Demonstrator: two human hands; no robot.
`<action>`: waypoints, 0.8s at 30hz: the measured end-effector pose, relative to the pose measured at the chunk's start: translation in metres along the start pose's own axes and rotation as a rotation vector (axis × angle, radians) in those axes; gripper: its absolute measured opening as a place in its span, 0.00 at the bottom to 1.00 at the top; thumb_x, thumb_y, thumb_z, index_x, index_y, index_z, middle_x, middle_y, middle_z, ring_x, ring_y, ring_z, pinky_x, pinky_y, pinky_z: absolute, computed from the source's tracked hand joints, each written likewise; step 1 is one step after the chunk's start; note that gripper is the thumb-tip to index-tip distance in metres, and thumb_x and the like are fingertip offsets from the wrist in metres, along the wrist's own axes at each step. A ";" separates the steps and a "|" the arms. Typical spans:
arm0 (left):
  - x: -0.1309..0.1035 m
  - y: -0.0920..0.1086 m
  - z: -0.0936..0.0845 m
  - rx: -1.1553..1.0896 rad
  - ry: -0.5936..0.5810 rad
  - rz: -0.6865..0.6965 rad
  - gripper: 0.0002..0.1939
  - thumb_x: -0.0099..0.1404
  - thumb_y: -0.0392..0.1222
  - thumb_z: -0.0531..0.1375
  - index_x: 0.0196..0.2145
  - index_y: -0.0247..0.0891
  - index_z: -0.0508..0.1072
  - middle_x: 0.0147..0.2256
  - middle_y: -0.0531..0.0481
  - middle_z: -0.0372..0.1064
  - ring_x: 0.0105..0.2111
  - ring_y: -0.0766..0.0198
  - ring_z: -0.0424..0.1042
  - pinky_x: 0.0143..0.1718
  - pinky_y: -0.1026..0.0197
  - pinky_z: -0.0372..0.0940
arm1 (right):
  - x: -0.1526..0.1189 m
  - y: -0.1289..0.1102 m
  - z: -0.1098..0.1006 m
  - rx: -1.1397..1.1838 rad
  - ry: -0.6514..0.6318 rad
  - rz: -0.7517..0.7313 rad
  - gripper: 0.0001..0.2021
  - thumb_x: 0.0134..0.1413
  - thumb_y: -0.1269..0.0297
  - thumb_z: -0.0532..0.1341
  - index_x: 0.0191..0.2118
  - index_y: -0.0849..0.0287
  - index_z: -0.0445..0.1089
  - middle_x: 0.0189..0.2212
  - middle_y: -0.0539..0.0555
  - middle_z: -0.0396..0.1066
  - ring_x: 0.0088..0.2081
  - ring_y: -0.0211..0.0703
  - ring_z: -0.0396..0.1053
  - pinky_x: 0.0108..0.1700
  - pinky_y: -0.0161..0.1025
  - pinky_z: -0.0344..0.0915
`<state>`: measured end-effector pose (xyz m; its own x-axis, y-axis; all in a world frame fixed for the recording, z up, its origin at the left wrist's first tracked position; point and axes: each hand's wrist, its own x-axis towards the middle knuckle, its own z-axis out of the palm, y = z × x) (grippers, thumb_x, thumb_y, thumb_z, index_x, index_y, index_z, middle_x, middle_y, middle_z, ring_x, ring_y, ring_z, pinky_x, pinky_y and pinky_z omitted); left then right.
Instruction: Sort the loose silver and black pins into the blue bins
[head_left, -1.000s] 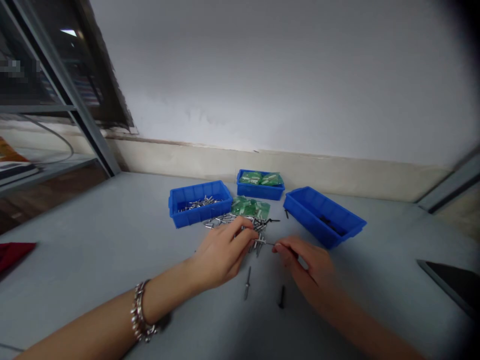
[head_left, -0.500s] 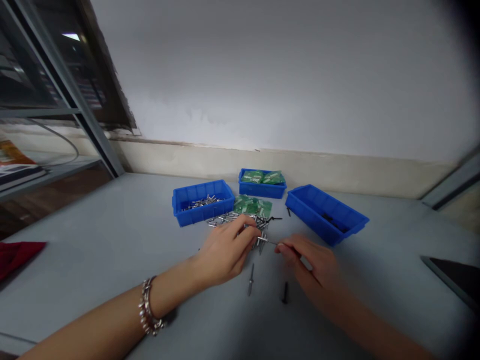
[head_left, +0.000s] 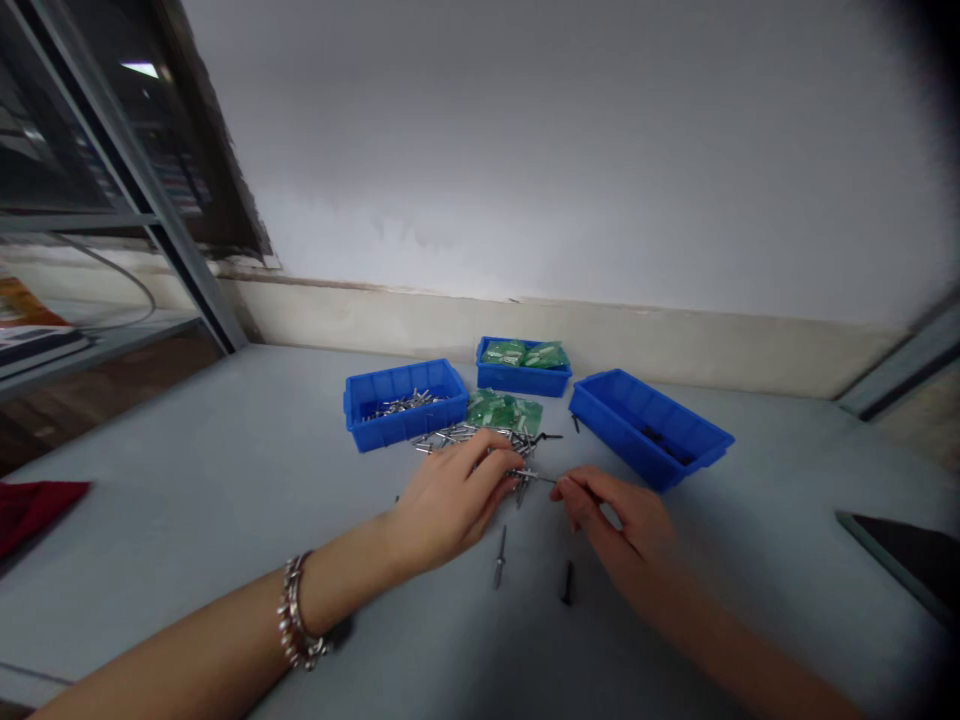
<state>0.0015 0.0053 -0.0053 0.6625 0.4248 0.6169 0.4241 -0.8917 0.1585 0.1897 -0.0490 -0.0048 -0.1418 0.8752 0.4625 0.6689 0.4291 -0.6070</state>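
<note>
A silver blind rivet [head_left: 538, 477] spans the gap between my two hands. My right hand [head_left: 619, 525] pinches its thin pin end between thumb and forefinger. At its other end, the fingers of my left hand [head_left: 457, 495] are bent and closed; their tips partly hide it. Beneath and behind the left hand lies a heap of loose blind rivets [head_left: 457, 435], partly covered by that hand. One separate rivet [head_left: 500, 557] rests on the table in front of the hands, and a black screw [head_left: 568, 583] lies to its right.
Left of the heap is a blue bin [head_left: 409, 430] of rivets. Behind stands another blue bin [head_left: 525, 380] with green packets; a green packet [head_left: 502, 410] lies before it. A third blue bin [head_left: 645, 430] holds dark pieces. A dark flat object [head_left: 900, 560] is at right, red cloth [head_left: 37, 510] at left.
The rivet between my hands has tilted slightly, its left end shifting a little up. My right hand has shifted very slightly; the bins and heap look the same.
</note>
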 end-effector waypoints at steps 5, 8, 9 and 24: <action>0.000 0.000 0.000 0.032 0.018 0.004 0.09 0.67 0.36 0.46 0.39 0.34 0.64 0.38 0.44 0.64 0.34 0.64 0.66 0.32 0.61 0.66 | 0.001 -0.002 0.000 0.042 -0.029 0.060 0.15 0.60 0.60 0.49 0.25 0.57 0.64 0.16 0.45 0.59 0.19 0.35 0.59 0.21 0.33 0.54; 0.000 -0.001 0.000 0.050 0.021 0.007 0.08 0.67 0.36 0.46 0.39 0.34 0.64 0.37 0.45 0.64 0.33 0.65 0.66 0.31 0.62 0.66 | 0.000 -0.002 0.000 0.061 -0.038 0.079 0.15 0.60 0.60 0.48 0.26 0.57 0.64 0.16 0.46 0.60 0.19 0.36 0.60 0.22 0.33 0.54; -0.001 -0.001 0.000 0.053 0.019 0.007 0.08 0.67 0.36 0.46 0.39 0.34 0.64 0.37 0.45 0.64 0.33 0.65 0.66 0.30 0.63 0.65 | 0.000 -0.002 0.000 0.067 -0.040 0.084 0.15 0.60 0.60 0.48 0.26 0.57 0.65 0.16 0.46 0.60 0.19 0.36 0.60 0.22 0.33 0.54; -0.001 0.000 -0.002 0.028 0.023 -0.010 0.09 0.67 0.36 0.45 0.37 0.35 0.64 0.37 0.45 0.63 0.32 0.65 0.65 0.30 0.62 0.65 | 0.000 -0.001 0.001 0.015 -0.036 -0.012 0.09 0.58 0.61 0.51 0.32 0.56 0.66 0.22 0.48 0.67 0.23 0.38 0.64 0.25 0.34 0.59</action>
<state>-0.0004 0.0051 -0.0044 0.6439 0.4299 0.6328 0.4479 -0.8824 0.1437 0.1882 -0.0491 -0.0043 -0.1764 0.8773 0.4463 0.6561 0.4428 -0.6111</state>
